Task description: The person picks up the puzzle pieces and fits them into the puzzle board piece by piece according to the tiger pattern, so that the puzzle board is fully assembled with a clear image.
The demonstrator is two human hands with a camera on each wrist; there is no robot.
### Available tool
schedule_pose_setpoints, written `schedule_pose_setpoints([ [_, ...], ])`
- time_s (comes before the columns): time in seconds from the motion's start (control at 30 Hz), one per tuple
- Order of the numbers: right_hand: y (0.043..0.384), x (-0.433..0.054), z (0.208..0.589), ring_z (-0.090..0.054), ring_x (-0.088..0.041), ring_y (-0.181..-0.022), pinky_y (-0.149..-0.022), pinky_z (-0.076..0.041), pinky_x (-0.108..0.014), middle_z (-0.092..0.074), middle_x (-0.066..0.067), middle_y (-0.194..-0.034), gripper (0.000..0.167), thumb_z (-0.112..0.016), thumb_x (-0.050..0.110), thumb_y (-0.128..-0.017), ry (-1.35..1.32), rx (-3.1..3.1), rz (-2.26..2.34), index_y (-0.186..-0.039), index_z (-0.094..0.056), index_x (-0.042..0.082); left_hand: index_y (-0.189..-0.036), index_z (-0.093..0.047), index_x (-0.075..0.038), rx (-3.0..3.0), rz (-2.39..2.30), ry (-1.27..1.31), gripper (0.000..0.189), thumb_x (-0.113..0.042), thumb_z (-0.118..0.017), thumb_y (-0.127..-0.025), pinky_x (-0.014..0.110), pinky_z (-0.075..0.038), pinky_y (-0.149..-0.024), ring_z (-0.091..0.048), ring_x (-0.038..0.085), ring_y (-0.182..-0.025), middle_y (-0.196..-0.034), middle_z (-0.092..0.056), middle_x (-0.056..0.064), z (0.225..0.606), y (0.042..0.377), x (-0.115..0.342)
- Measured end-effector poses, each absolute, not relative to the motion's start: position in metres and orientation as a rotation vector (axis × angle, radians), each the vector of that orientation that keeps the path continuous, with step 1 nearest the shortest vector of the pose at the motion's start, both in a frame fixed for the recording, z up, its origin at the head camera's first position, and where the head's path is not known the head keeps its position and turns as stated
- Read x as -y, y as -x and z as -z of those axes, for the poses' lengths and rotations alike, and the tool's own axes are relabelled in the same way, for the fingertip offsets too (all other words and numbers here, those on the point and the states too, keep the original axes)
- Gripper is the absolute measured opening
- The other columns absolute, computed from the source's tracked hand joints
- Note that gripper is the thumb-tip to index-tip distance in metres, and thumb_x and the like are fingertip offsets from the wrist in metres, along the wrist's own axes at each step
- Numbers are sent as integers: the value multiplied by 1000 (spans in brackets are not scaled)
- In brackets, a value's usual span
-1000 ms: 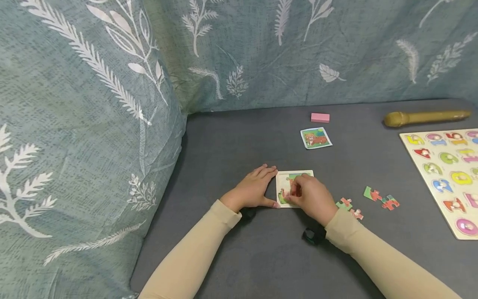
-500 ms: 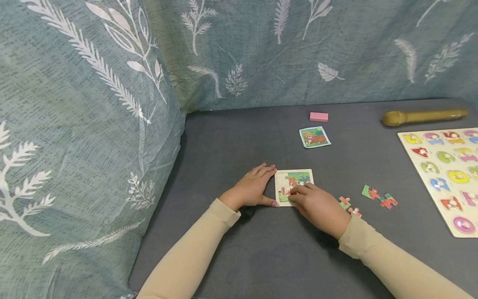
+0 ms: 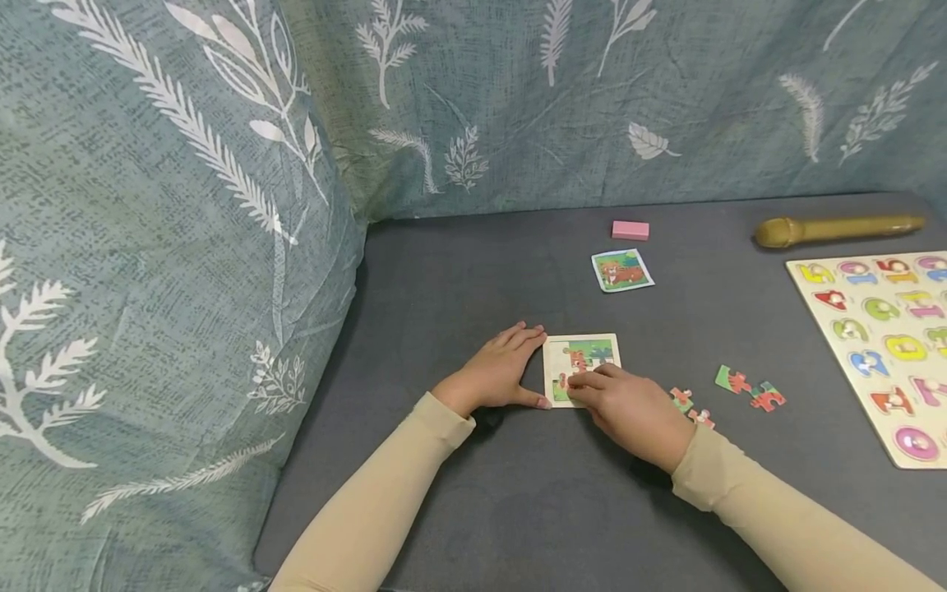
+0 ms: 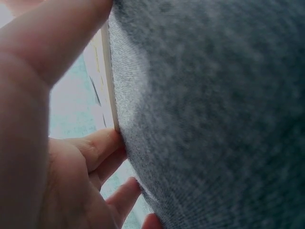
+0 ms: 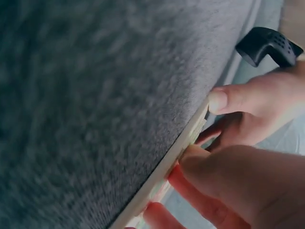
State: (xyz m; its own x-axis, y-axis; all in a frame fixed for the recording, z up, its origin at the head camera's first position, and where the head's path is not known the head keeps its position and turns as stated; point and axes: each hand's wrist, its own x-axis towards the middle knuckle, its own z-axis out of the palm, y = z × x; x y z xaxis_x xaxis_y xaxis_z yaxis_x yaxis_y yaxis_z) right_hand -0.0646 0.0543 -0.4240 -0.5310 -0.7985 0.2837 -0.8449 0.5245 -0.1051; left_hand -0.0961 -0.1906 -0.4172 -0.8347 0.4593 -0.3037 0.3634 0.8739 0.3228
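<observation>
In the head view a small square jigsaw board point(image 3: 551, 362) lies on the dark table, partly filled with green and orange pieces. My left hand point(image 3: 496, 370) rests flat at its left side, thumb and forefinger spread to the two left corners. My right hand point(image 3: 629, 403) is over the board's lower right part, fingers bent and thumb low, pinching a puzzle piece that the fingertips mostly hide. From the right wrist view, the thumb point(image 5: 195, 160) and fingers meet at the pale board edge point(image 5: 162, 176). The left wrist view has the left fingers point(image 4: 102, 145) against the board's side.
Right of the board lie loose puzzle pieces point(image 3: 732, 380), some partly behind the right hand. Behind it are a picture card point(image 3: 623, 271) and a pink block point(image 3: 630, 230). A number board point(image 3: 858, 329) and a brown stick point(image 3: 843, 230) lie at right.
My right hand has lowered and turned flatter over the board, its wrist shifting to the right, and the fingertips have edged slightly left. More of the board's picture shows. The left hand stays in place.
</observation>
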Motion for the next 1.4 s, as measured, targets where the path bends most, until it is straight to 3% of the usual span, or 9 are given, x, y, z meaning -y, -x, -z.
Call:
schedule_pose_setpoints([
  [0.23, 59, -57, 422, -63, -30, -121, -104, -52, -46, -68, -8, -130, 41, -84, 5, -86, -1494, 2574, -207, -126, -74, 5, -166, -26, -8, -2658, -370, -611, 107, -55, -81, -88, 49, -18, -127, -10, 29, -161, -173, -22, 7, 415, 95, 189],
  [0.4, 58, -66, 425, -51, -37, -139, -112, -43, -56, -59, -9, -148, 57, -85, 13, -89, -1542, 2698, -332, -143, -65, 8, -167, -25, -7, -2655, -379, -599, 106, -54, -81, -89, 50, -18, -127, -9, 29, -161, -173, -21, 7, 416, 93, 192],
  [0.5, 60, -77, 421, -53, -40, -137, -107, -47, -58, -59, -10, -149, 59, -86, 14, -89, -1491, 2726, -418, -144, -64, 8, -166, -25, -7, -2660, -383, -595, 106, -54, -81, -89, 50, -18, -127, -9, 30, -161, -173, -21, 7, 418, 92, 195],
  [0.6, 67, -95, 413, -64, -37, -116, -93, -53, -56, -70, -11, -128, 50, -93, 14, -80, -1268, 2757, -468, -127, -75, 7, -167, -25, -7, -2670, -371, -584, 107, -54, -81, -89, 50, -19, -127, -9, 29, -161, -173, -21, 7, 417, 92, 199],
  [0.73, 77, -124, 411, -65, -33, -91, -79, -54, -52, -69, -11, -102, 44, -98, 14, -73, -996, 2902, -553, -109, -77, 1, -167, -25, -8, -2680, -343, -570, 108, -55, -81, -88, 51, -19, -126, -10, 29, -161, -173, -22, 6, 414, 93, 204],
  [0.83, 82, -137, 417, -63, -27, -86, -76, -54, -47, -65, -8, -95, 42, -94, 11, -77, -943, 2998, -786, -110, -72, -3, -167, -25, -8, -2676, -333, -566, 107, -55, -81, -88, 52, -20, -126, -9, 29, -161, -173, -22, 7, 412, 94, 206],
  [1.07, 89, -147, 420, -53, -9, -70, -61, -48, -28, -62, 3, -84, 12, -82, -1, -88, -946, 2979, -1216, -95, -75, 5, -167, -24, -7, -2661, -337, -582, 108, -55, -81, -88, 52, -20, -126, -9, 29, -161, -173, -21, 7, 412, 97, 202],
  [1.23, 96, -140, 404, -59, -12, -71, -62, -50, -27, -69, 2, -87, 3, -75, 5, -96, -911, 2977, -1336, -99, -75, 6, -167, -24, -7, -2658, -335, -592, 108, -54, -81, -88, 51, -20, -126, -9, 29, -161, -173, -21, 7, 414, 98, 196],
  [1.4, 102, -127, 395, -61, -17, -70, -62, -54, -32, -68, -1, -88, 23, -67, 4, -103, -929, 2993, -1402, -124, -74, 1, -167, -24, -7, -2651, -346, -618, 108, -54, -81, -88, 51, -19, -126, -9, 30, -161, -173, -21, 8, 416, 96, 190],
])
